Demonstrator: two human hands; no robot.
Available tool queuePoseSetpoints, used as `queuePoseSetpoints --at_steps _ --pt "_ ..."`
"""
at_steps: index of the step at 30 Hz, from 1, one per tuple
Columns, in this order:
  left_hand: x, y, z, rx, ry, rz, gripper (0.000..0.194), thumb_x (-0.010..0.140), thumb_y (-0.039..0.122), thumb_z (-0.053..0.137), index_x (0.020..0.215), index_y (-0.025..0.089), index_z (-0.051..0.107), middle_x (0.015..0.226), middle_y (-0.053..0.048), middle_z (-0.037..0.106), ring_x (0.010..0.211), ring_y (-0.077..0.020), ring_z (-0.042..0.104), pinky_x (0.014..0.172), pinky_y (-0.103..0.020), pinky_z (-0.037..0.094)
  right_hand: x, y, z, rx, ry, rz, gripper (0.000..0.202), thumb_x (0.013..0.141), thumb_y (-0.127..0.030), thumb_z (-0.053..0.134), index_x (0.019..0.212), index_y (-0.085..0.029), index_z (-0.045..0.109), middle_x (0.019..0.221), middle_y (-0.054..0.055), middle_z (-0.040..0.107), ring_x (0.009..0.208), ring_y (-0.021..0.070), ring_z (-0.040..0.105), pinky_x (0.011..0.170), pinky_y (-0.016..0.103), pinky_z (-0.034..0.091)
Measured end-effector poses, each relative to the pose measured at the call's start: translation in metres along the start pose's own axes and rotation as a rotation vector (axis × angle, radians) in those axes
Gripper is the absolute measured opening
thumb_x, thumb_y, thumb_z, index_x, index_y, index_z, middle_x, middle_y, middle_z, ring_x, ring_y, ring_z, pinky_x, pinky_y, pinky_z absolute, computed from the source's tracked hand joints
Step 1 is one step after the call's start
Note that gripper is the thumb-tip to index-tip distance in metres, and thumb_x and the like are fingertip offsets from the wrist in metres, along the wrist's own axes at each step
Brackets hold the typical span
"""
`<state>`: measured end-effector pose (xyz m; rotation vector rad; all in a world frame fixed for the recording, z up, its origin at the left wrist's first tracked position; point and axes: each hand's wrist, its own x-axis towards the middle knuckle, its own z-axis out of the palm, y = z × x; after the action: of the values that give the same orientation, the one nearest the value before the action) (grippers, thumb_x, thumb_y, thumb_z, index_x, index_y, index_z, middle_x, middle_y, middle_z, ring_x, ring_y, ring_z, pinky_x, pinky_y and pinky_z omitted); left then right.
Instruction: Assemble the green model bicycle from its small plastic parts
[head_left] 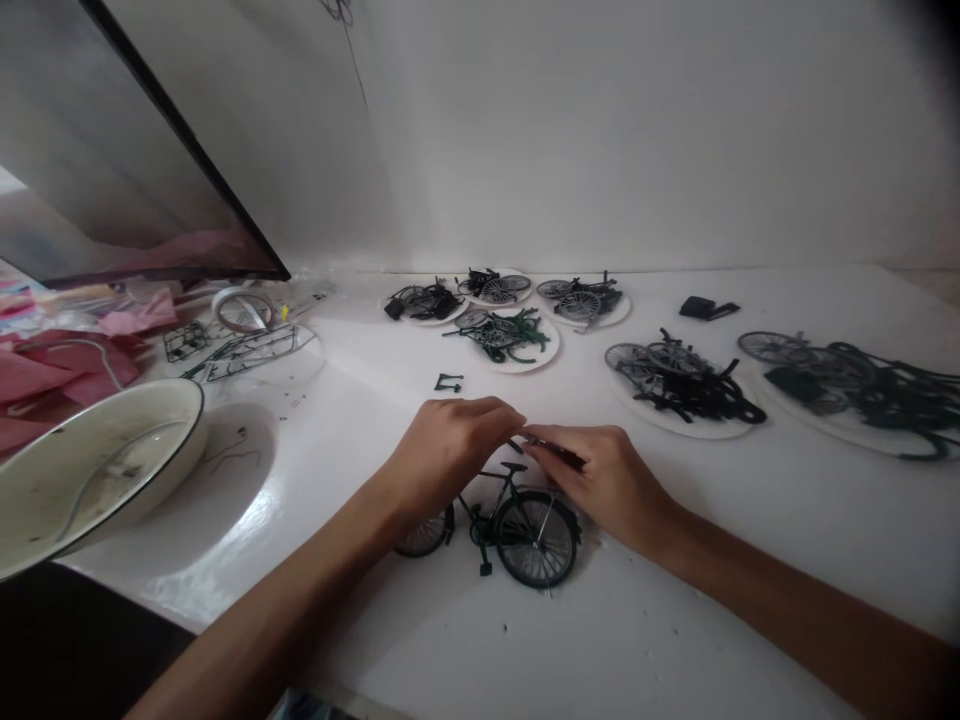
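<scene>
Right hand pinching small dark piece just above toy bicycle, lower centre of frame; left hand grip hidden, can't tell; light, steady pressure advisable.

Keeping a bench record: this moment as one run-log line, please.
left hand: by toy bicycle, grip unclear | right hand: pinching dark slim piece | toy bicycle: on table | beyond: plates with parts

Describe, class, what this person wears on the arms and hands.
The left hand and right hand are ungloved. Both forearms are bare, with no sleeve, watch or bracelet visible. The fingers are partly hidden, so rings cannot be ruled out.
</scene>
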<state>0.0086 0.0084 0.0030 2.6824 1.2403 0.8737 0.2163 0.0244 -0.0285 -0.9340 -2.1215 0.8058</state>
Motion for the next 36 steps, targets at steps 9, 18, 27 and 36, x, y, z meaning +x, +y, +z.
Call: queuePoseSetpoints --at_steps 9,18,27,36 --pt "0.003 -0.002 -0.006 -0.042 -0.015 -0.045 0.021 0.1 0.023 0.05 0.101 0.018 0.07 0.093 -0.006 0.073 0.083 -0.0141 0.07 0.074 -0.026 0.056 0.002 0.001 -0.001 -0.014 -0.003 0.043 0.025 0.094 -0.024 0.058 0.113 -0.016 0.073 0.102 0.006 0.078 0.084 0.0203 0.074 0.076 0.032 0.059" --pt "0.006 -0.002 -0.009 -0.213 -0.094 -0.139 0.014 0.095 0.02 0.057 0.093 0.017 0.072 0.087 -0.005 0.073 0.077 -0.0143 0.068 0.069 -0.026 0.054 -0.001 0.002 0.002 0.009 -0.01 -0.096 0.027 0.095 -0.022 0.057 0.119 -0.021 0.07 0.108 0.004 0.076 0.092 0.019 0.073 0.083 0.033 0.059" --pt "0.008 -0.005 -0.009 -0.804 -0.1 -0.305 0.012 0.089 0.026 0.068 0.098 0.019 0.072 0.101 -0.006 0.07 0.092 -0.018 0.068 0.082 -0.03 0.058 -0.002 0.007 0.001 0.003 0.076 -0.146 0.025 0.095 -0.026 0.059 0.113 -0.015 0.071 0.1 0.009 0.076 0.084 0.018 0.071 0.074 0.03 0.056" --pt "0.007 -0.016 -0.016 -0.247 0.097 0.037 0.012 0.093 0.018 0.062 0.101 0.019 0.071 0.103 -0.005 0.069 0.091 -0.0142 0.066 0.083 -0.028 0.054 0.005 0.003 -0.006 -0.081 0.113 0.05 0.03 0.094 -0.029 0.058 0.121 -0.018 0.064 0.08 0.002 0.071 0.058 0.0115 0.059 0.058 0.026 0.05"
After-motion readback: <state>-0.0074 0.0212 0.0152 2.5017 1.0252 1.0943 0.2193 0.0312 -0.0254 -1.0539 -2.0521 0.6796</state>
